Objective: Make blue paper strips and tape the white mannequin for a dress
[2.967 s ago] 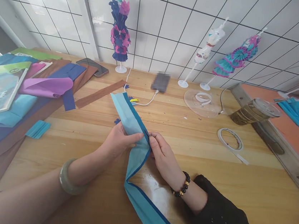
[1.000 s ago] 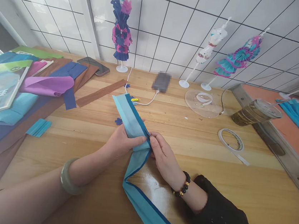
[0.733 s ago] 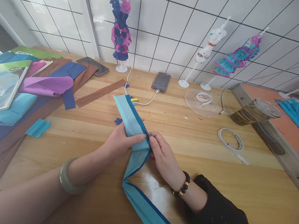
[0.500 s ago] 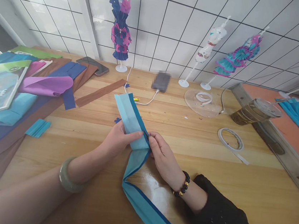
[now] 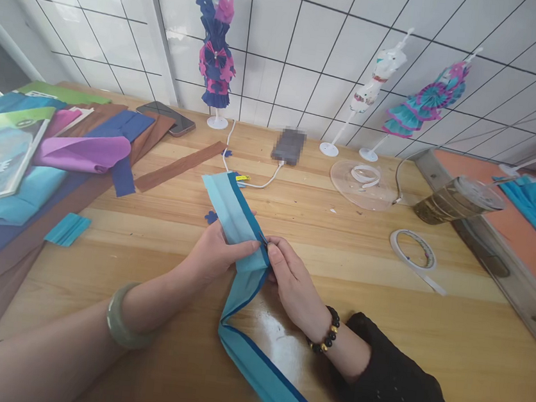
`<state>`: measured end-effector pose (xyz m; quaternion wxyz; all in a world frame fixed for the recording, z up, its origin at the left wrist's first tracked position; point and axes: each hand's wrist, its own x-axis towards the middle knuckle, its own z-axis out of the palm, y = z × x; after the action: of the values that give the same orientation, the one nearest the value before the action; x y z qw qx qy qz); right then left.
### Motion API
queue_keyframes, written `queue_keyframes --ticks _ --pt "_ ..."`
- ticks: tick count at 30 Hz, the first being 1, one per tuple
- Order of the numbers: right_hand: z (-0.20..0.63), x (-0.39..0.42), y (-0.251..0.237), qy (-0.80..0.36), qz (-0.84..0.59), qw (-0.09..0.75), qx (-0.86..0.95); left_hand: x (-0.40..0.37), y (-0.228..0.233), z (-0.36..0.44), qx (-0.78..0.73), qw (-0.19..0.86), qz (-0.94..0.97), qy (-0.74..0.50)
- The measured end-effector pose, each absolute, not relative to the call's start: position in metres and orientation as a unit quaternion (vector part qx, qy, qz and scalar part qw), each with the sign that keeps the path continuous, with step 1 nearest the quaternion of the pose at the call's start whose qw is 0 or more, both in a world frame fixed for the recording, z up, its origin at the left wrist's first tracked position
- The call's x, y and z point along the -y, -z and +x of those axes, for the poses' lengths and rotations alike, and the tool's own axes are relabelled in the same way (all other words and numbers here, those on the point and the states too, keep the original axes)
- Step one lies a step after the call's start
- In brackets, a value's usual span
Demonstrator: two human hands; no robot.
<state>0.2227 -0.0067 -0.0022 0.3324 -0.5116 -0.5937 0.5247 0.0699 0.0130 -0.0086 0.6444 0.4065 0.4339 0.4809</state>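
Observation:
A long strip of light blue crepe paper with a darker blue edge runs from the middle of the table down past the lower frame edge, folded sharply partway. My left hand is closed on its upper part, thumb on top and fingers underneath. At the dark edge my right hand pinches a small, dark, thin-tipped tool, its tip against the paper. Most of that tool is hidden in my fingers, so its exact kind does not show. Left of the strip lies a small blue paper flower.
Stacked coloured paper and a booklet fill the left side. A pleated teal piece lies nearby. Tape and a lidded cup stand at right. Small dressed mannequins line the tiled wall, near a phone.
The upper end of the strip has shifted slightly down and left, and my left thumb has slid a little toward the dark edge. My right hand keeps nearly the same place.

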Motion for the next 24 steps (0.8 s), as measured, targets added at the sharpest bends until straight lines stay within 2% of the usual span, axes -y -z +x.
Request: queue_keyframes --ticks 24 --pt "0.2212 0.0051 -0.0026 -0.512 -0.504 0.334 0.611 -0.0119 0.0054 0.0711 -0.45 0.645 0.382 -0.486"
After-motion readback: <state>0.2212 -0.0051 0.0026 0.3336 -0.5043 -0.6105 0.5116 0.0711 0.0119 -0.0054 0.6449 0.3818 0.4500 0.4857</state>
